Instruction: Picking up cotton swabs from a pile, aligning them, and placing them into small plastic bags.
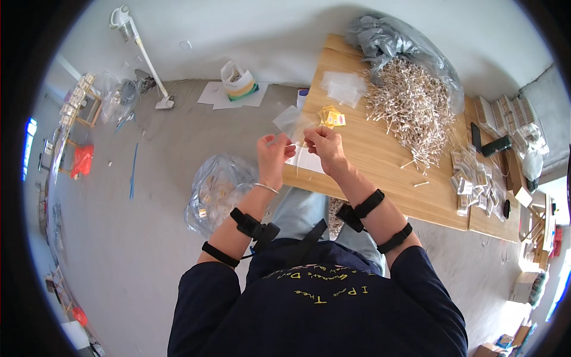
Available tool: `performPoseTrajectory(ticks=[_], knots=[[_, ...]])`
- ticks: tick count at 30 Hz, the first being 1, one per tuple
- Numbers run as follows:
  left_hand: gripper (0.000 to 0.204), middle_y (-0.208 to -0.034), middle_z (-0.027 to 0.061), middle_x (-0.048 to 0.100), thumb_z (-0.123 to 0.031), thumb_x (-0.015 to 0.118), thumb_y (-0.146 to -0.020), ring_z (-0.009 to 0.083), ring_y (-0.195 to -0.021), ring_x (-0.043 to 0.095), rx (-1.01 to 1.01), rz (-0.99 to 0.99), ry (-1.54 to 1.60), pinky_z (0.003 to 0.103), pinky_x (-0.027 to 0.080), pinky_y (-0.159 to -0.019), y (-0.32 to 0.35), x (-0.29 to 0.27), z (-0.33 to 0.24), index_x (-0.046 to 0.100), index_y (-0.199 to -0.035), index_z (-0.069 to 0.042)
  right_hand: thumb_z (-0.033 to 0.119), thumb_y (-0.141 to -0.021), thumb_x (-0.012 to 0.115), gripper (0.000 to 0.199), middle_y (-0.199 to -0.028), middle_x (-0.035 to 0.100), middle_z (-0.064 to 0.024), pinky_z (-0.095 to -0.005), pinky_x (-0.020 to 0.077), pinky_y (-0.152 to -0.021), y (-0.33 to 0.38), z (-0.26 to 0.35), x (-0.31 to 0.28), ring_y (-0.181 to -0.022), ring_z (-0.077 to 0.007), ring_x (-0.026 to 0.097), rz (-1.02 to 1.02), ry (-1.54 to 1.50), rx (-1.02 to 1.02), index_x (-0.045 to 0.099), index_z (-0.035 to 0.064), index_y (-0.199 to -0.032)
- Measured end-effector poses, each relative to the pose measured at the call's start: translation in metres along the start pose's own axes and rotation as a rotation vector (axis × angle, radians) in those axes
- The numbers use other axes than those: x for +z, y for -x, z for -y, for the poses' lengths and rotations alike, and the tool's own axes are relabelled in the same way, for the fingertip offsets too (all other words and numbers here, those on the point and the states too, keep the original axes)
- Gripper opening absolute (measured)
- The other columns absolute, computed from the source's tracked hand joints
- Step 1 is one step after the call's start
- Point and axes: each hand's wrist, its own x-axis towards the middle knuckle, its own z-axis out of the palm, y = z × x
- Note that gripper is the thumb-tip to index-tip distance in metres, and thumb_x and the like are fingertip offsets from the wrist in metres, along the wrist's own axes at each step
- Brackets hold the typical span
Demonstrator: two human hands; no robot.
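My left hand [273,158] and my right hand [325,147] are raised close together over the table's left edge, fingertips pinched. Between them is a thin, see-through plastic bag [303,132], hard to make out against the background. A small bunch of yellow cards [332,117] lies on the table just beyond my right hand. Farther back are flat clear plastic bags [344,88]. To their right spreads a big heap of cotton swabs [410,104], spilling from a large grey plastic bag [404,44].
The wooden table [369,160] fills the right side. Packed small boxes [476,181] and a black case [496,146] lie at its right. A large clear sack [217,193] with packets stands on the floor at my left. A white stick vacuum [143,56] leans on the wall.
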Motion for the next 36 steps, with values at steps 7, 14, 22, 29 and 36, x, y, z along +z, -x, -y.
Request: performPoseTrajectory(ticks=[7,14,22,29,36], knots=[[0.023,-0.093,0.0075,0.062,-0.007,0.065,-0.086,0.0122,-0.078,0.061,0.249,-0.002,-0.114,0.024,0.052,-0.07,0.0,-0.015,0.014,0.055,-0.103,0.003,0.016,-0.083,0.069,0.02,-0.065,0.06,-0.0039,-0.0238,0.0441,-0.052,0.007,-0.019,0.029,-0.058,-0.0094,0.052,0.005,0.119,-0.084,0.062,0.0009,-0.074],[0.017,-0.087,0.0069,0.064,-0.005,0.061,-0.087,0.0101,-0.08,0.061,0.359,-0.039,-0.319,0.025,0.052,-0.069,-0.006,-0.025,0.02,0.059,-0.102,0.004,0.02,-0.083,0.068,0.024,-0.067,0.062,-0.0041,-0.0238,0.0443,-0.051,0.006,-0.03,0.035,-0.059,-0.0089,0.054,0.017,0.223,-0.11,0.065,-0.0026,-0.078],[0.019,-0.086,0.0038,0.065,-0.008,0.06,-0.088,0.0088,-0.073,0.058,0.014,-0.111,0.119,0.021,0.046,-0.066,-0.008,-0.028,0.014,0.061,-0.105,0.001,0.013,-0.086,0.065,0.016,-0.069,0.061,-0.0033,-0.0227,0.0454,-0.055,0.001,-0.038,0.025,-0.06,-0.0078,0.054,0.138,0.299,-0.114,0.064,-0.0019,-0.079],[0.021,-0.086,0.0044,0.065,-0.01,0.062,-0.088,0.0092,-0.073,0.059,0.062,-0.128,-0.012,0.022,0.047,-0.064,-0.006,-0.028,0.011,0.06,-0.105,0.002,0.015,-0.086,0.064,0.017,-0.066,0.06,-0.0026,-0.0241,0.0441,-0.054,0.006,-0.031,0.033,-0.059,-0.0083,0.053,0.129,0.12,-0.132,0.064,-0.0011,-0.079],[0.021,-0.087,0.004,0.065,-0.013,0.064,-0.089,0.0094,-0.077,0.061,0.187,-0.066,-0.111,0.021,0.049,-0.068,0.002,-0.023,0.008,0.06,-0.104,0.001,0.021,-0.086,0.066,0.025,-0.065,0.06,-0.0034,-0.0241,0.0427,-0.053,0.006,-0.026,0.038,-0.058,-0.0086,0.052,0.045,0.198,-0.037,0.063,-0.0012,-0.074]])
